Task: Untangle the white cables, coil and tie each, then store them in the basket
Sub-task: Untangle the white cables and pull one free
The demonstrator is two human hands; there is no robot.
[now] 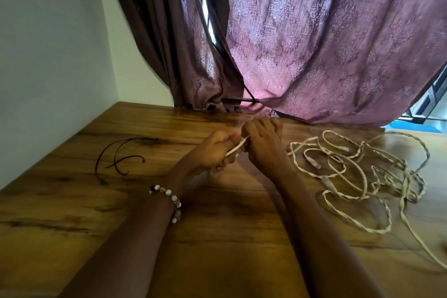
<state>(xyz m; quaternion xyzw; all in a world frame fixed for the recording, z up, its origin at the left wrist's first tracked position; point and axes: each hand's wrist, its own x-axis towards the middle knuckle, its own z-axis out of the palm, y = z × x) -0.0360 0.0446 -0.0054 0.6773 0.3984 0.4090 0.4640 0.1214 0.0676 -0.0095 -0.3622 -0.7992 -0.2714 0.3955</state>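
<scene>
A tangle of white cables [362, 172] lies in loose loops on the right of the wooden table [96, 201]. My left hand [215, 152] grips a short stretch of white cable [235, 148] above the table's middle. My right hand [263, 143] is right beside it, fingers curled at the cable's upper end, which is partly hidden by them. One white strand runs off toward the lower right edge of the frame. No basket is in view.
Thin dark cords [121, 157] lie on the table's left part. A purple patterned curtain [314, 43] hangs behind the table's far edge. A white wall [48, 55] bounds the left side. A beaded bracelet [169, 198] is on my left wrist.
</scene>
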